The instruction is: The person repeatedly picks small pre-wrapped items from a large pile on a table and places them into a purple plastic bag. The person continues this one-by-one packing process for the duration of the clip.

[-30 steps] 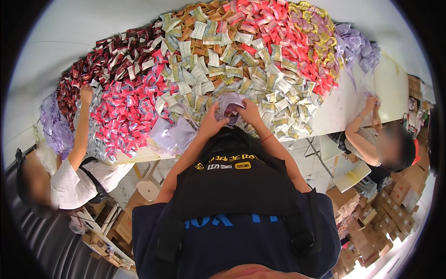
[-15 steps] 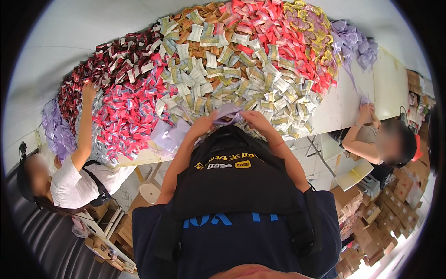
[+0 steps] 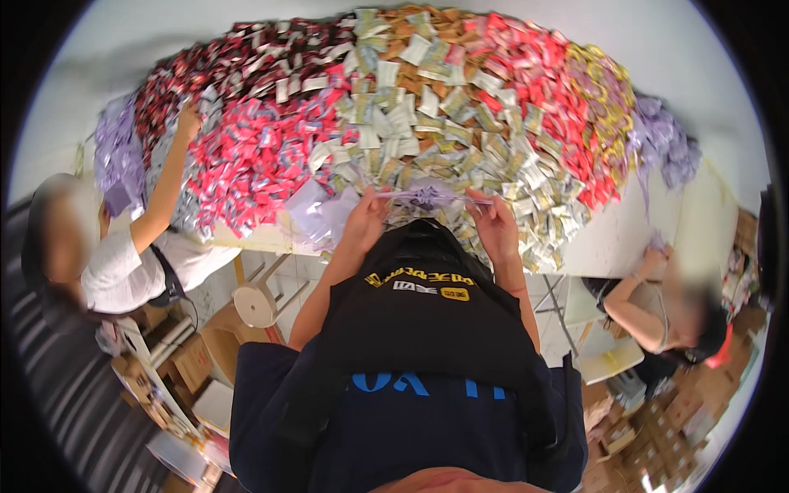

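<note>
A pale purple plastic bag (image 3: 425, 196) is stretched sideways between my two hands, its middle bunched into what looks like a knot. My left hand (image 3: 367, 220) pinches one end of it, and my right hand (image 3: 495, 226) grips the other. Just beyond lies a heap of small white-and-green packets (image 3: 501, 160) that spreads over the table. Flat purple bags (image 3: 316, 209) rest at the table's near edge, beside my left hand.
Pink packets (image 3: 255, 164) and dark red packets (image 3: 238, 70) lie left; red (image 3: 546, 90) and yellow ones (image 3: 596, 90) right. Purple bags are heaped at both ends. A left co-worker's hand (image 3: 189, 119) reaches into the pile; another person (image 3: 641, 283) sits right. A stool (image 3: 256, 304) stands below.
My hands have moved apart, and the purple bag between them has gone from loose to pulled taut with a bunched middle. The view has shifted, so the table appears farther right.
</note>
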Demonstrator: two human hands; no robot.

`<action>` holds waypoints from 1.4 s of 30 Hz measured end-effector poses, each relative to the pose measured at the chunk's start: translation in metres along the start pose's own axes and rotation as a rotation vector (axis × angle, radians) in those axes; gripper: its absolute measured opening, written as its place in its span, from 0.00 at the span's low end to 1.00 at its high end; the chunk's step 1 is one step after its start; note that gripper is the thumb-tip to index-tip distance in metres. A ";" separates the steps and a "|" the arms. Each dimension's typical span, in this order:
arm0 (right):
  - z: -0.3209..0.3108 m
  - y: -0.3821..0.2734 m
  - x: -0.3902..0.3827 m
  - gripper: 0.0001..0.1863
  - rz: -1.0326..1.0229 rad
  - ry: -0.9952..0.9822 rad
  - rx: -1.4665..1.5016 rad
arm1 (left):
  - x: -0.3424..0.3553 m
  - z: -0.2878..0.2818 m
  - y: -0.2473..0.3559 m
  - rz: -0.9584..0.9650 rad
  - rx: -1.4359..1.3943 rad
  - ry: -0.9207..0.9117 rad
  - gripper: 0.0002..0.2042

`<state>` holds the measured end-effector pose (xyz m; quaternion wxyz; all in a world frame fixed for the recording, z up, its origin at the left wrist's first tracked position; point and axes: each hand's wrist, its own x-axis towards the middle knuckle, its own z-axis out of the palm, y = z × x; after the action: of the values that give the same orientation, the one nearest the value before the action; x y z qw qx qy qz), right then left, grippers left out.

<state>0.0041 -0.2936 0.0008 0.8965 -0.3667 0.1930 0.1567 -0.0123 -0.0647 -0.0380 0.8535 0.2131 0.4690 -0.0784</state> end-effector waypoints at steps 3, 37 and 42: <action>-0.022 0.022 -0.008 0.16 0.230 -0.072 0.114 | 0.033 -0.048 0.013 -0.220 -0.329 -0.269 0.19; -0.032 -0.010 0.192 0.14 -0.211 0.076 -1.759 | -0.019 -0.018 0.036 1.124 1.250 -0.016 0.04; -0.071 0.005 0.243 0.21 -0.655 -0.289 -2.036 | -0.012 0.003 0.023 1.079 1.259 -0.073 0.04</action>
<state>0.1984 -0.3070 -0.1608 0.1832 -0.9518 -0.2432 0.0381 -0.0088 -0.0459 -0.0204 0.5095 0.8441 0.1427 0.0871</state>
